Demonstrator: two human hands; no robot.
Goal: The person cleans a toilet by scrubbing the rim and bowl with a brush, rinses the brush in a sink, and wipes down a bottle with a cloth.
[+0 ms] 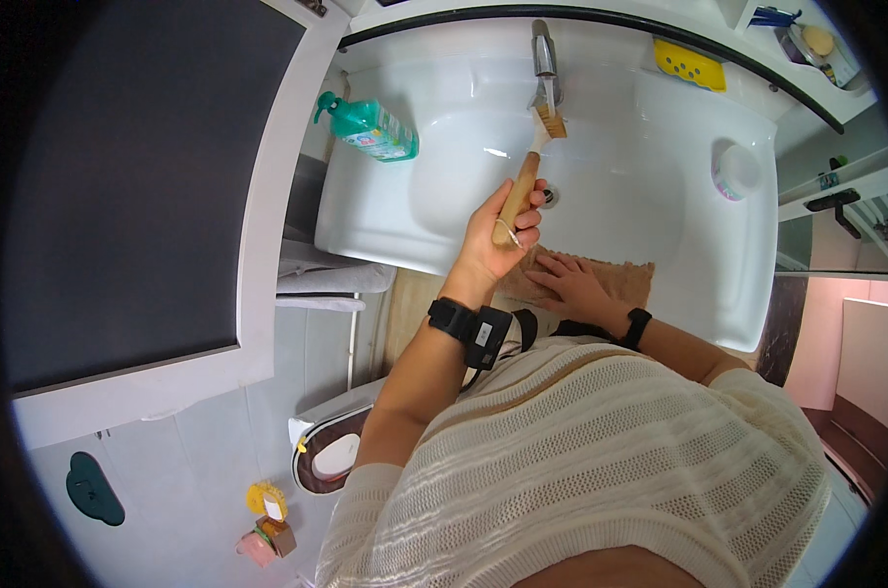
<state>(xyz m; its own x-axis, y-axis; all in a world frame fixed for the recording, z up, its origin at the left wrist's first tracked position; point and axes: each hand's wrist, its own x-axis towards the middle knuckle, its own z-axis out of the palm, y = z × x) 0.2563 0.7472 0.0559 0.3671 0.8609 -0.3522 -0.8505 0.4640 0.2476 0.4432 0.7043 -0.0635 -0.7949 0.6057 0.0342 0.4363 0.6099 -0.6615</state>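
My left hand (504,224) grips the wooden handle of a scrub brush (525,180), its bristle head under the spout of the chrome faucet (545,55). A stream of water seems to run onto the brush head. Fingers spread, my right hand (578,288) lies flat on a brown cloth (628,279) at the near rim of the white sink (635,184). The drain (550,196) shows just beside my left fingers. Both wrists wear black bands, and a small black box is fixed at the left one.
A green pump bottle (378,131) stands on the sink's left ledge. A round white tub (738,172) sits at the right, and a yellow soap holder (690,66) at the back right. Grey towels (334,279) hang left of the sink, beside a white-framed dark panel (256,220).
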